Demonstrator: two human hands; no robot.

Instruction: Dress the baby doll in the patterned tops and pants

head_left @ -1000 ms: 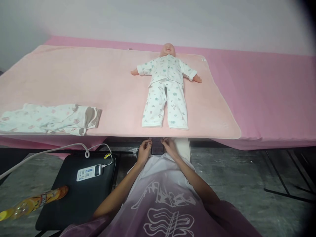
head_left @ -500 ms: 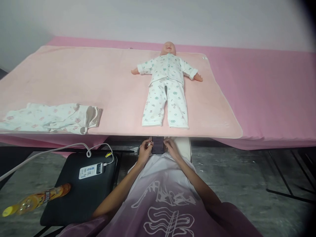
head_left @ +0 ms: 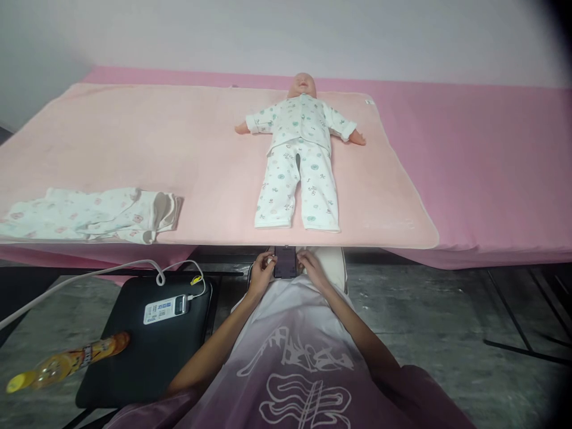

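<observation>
Between my two hands, just below the table edge, is a dark smartphone [head_left: 285,263]. My left hand [head_left: 263,271] grips its left side with the fingers closed. On the opposite side, my right hand [head_left: 310,266] holds the phone with bent fingers. Beyond them a baby doll [head_left: 304,122] lies on its back, arms spread, dressed in a white patterned top and trousers. Under it is a peach-pink mat [head_left: 205,161]. Neither hand touches the doll.
Folded white printed cloth [head_left: 89,213] lies at the mat's front left. A black stool [head_left: 134,366] at my left carries a power bank [head_left: 165,309] with a white cable [head_left: 111,267] and an orange drink bottle [head_left: 67,361]. Pink fabric [head_left: 482,173] covers the table.
The view has shifted very slightly, moving the doll a little up and left in the picture. Both hands stay on the phone.
</observation>
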